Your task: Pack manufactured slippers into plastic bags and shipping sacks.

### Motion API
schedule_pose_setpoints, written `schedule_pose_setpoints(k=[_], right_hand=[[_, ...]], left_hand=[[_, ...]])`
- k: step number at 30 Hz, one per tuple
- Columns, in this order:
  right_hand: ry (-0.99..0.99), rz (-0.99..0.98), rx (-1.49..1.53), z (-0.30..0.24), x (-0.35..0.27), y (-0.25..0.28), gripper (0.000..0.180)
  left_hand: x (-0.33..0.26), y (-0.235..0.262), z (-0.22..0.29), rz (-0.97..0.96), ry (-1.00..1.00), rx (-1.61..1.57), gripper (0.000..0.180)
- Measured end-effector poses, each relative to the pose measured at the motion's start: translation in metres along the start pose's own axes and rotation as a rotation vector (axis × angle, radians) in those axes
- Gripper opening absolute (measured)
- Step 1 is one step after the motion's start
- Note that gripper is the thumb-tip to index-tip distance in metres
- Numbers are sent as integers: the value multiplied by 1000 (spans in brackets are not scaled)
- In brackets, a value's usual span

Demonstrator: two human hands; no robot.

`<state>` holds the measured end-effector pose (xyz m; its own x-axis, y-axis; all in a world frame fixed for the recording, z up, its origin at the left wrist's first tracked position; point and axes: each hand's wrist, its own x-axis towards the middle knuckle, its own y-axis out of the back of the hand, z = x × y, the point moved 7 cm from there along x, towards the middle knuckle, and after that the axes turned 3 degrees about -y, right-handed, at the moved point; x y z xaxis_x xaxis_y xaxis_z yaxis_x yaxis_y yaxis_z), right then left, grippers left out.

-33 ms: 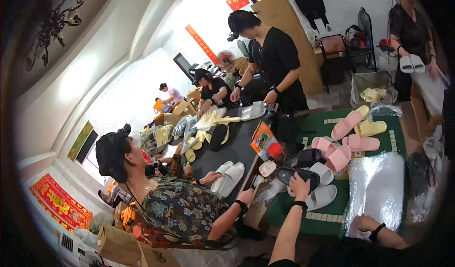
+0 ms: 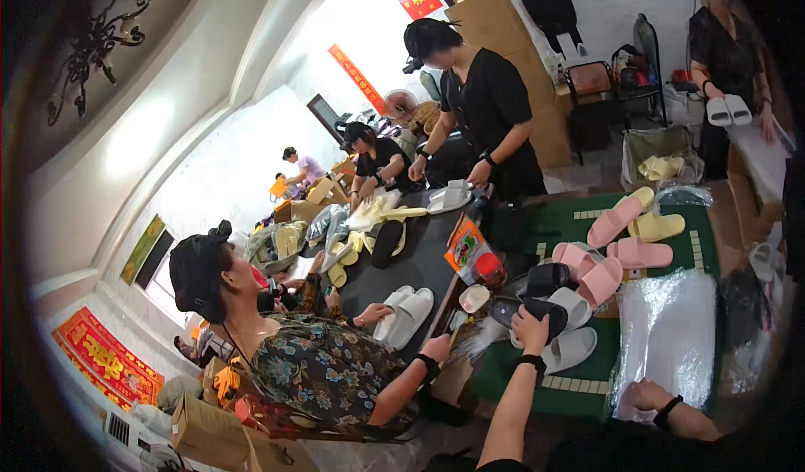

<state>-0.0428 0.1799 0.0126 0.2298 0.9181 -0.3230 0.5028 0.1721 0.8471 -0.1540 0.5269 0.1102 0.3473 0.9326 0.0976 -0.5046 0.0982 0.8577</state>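
Note:
My left hand [image 2: 528, 329] is closed around a black slide sandal [image 2: 551, 316], and its fingertips are partly hidden against it. Beside that hand lie another dark slide [image 2: 502, 309] and a white slide [image 2: 570, 349]. At the lower right, my right hand [image 2: 644, 395] has its fingers curled at the near edge of a stack of clear plastic bags [image 2: 668, 329]. The bag edge appears to be pinched there, though the fingertips are hard to make out. Pink slides [image 2: 600, 281] lie beyond my left hand on the green table top [image 2: 511, 380].
Yellow slides [image 2: 656, 226] rest at the table's far side. A red-lidded jar [image 2: 490, 267] stands left of the sandals. At the adjoining dark table [image 2: 360, 283], a person in a flowered top [image 2: 319, 363] touches white slides [image 2: 411, 314]; another person [image 2: 486, 103] stands beyond.

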Motion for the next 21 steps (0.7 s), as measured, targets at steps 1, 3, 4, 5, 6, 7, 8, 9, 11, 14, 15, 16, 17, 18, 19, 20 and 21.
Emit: schedule_pose_setpoints(k=[1,3,4,5,6,7,8,9,11,14,15,16,17,18,19,20,21], right_hand=[[86,15,-88,9,5,-18,22],[52,-33,-91,8,5,-19,24],[17,-83,-98,9,4,-21,26],[19,-84,-94,5,1,-17,26],[-86,-93,-59,8,-2,-13,33],[-190,-101,-25,9,-5,-10,42],[-185,-98,-29,10,-4,-12,42],[-181,-111,-19,17,-2,-20,53],[-148,-116,-24,27,8,-30,66],[-131,-162,53,59,-4,-63,80],[-102,-210,24,57,6,-67,82],[-95,-264,5,61,13,-75,85],[-104,-264,12,75,17,-90,85],[-82,-274,-33,92,20,-111,87],[-48,-283,-84,99,23,-121,89],[-44,-281,-82,100,22,-123,89],[-41,-268,-69,96,24,-119,89]], left_hand=[[-1,2,1,87,6,90,84],[3,-1,-4,66,26,51,83],[4,-4,-6,44,48,10,82],[2,-7,-6,42,67,60,72],[3,-6,-10,43,68,64,72],[6,-13,-14,-96,61,-58,66],[7,-21,-15,-231,54,-185,60],[6,-17,-8,-210,-33,-296,50],[5,-4,0,-136,-86,-636,37],[-25,21,62,-82,-24,-1007,27],[-26,29,65,-104,-14,-1235,29],[-31,40,74,-99,-15,-1233,29],[-46,54,96,-107,-27,-1403,32],[-61,68,114,-113,-41,-1576,36],[-72,71,124,-226,-59,-1583,45],[-85,74,133,-252,23,-1510,49],[-93,73,139,-275,-4,-1607,51]])
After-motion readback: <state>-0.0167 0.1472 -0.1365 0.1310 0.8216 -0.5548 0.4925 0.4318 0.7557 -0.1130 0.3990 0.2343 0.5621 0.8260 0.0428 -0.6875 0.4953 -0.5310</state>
